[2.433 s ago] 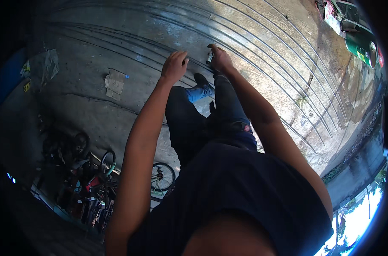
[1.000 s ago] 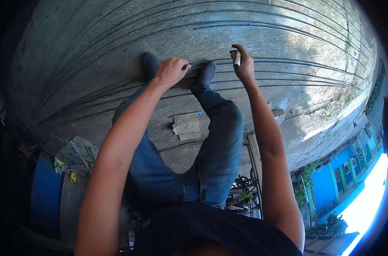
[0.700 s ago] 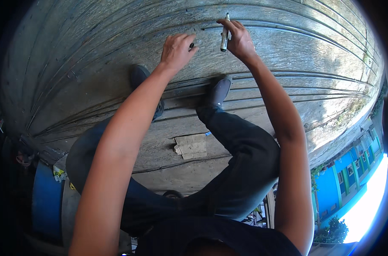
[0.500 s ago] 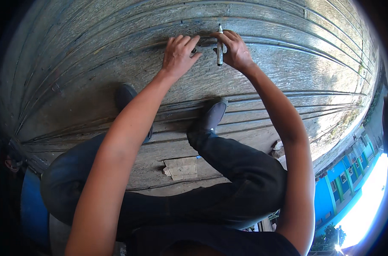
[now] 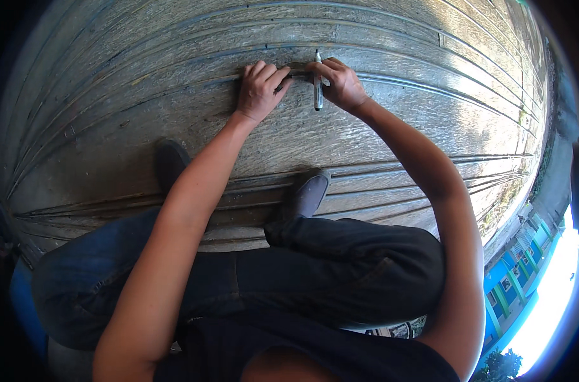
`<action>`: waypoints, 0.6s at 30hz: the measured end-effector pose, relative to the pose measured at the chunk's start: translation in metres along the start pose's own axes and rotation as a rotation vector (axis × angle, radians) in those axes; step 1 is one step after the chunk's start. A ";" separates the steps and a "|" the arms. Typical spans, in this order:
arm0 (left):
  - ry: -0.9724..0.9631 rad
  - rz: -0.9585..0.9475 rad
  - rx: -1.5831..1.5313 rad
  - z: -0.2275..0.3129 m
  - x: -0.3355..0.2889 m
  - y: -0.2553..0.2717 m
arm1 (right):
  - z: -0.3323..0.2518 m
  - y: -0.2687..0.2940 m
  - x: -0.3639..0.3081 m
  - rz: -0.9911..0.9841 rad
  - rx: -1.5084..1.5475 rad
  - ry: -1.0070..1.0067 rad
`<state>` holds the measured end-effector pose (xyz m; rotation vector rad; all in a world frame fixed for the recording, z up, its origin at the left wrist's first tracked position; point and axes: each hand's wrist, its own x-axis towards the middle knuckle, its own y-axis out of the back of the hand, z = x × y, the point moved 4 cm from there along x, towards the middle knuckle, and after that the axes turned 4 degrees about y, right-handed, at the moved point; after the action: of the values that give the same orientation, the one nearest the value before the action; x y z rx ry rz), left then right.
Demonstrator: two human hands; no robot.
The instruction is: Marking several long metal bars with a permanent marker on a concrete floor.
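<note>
Two long thin metal rods (image 5: 404, 81) run across the concrete floor under both my hands. My left hand (image 5: 259, 89) is closed over them, its thumb and fingers curled round the metal. A short gap away, my right hand (image 5: 343, 84) holds a white marker pen (image 5: 318, 89) between thumb and fingers. The pen stands upright in the picture, its narrow dark tip pointing away from me and its dark end toward me. My right fingertips are close to the rods; whether they also touch them is hidden.
More rods (image 5: 378, 28) lie in curved-looking lines farther off. Another bundle (image 5: 417, 164) runs beside my shoes (image 5: 312, 191). Rough concrete (image 5: 207, 118) lies between the bundles. A blue building (image 5: 512, 286) stands at the far right.
My left fingers have closed down onto the rods. My right hand, with the marker, has shifted slightly left. My view has tilted, and the cardboard piece by my legs is now hidden.
</note>
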<state>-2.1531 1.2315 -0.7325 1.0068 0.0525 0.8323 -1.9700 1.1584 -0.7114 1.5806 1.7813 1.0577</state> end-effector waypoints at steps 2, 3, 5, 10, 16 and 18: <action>0.008 0.010 -0.026 -0.001 0.001 0.001 | -0.003 0.005 0.004 0.030 0.009 -0.007; 0.015 0.016 -0.059 -0.002 0.001 0.001 | -0.006 0.011 0.004 0.069 0.056 0.052; 0.003 0.034 -0.055 -0.007 0.002 0.005 | -0.013 0.021 0.013 0.103 0.150 -0.022; 0.024 0.070 -0.039 -0.009 -0.003 0.005 | 0.000 0.028 0.022 0.105 0.655 -0.429; 0.106 0.073 -0.004 -0.007 -0.006 0.002 | 0.004 -0.007 0.016 0.293 0.974 -0.490; 0.113 0.072 0.010 -0.007 -0.007 0.002 | 0.010 -0.018 0.012 0.276 0.946 -0.496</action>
<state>-2.1618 1.2329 -0.7366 0.9755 0.1176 0.9547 -1.9740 1.1718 -0.7303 2.3988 1.8038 -0.1988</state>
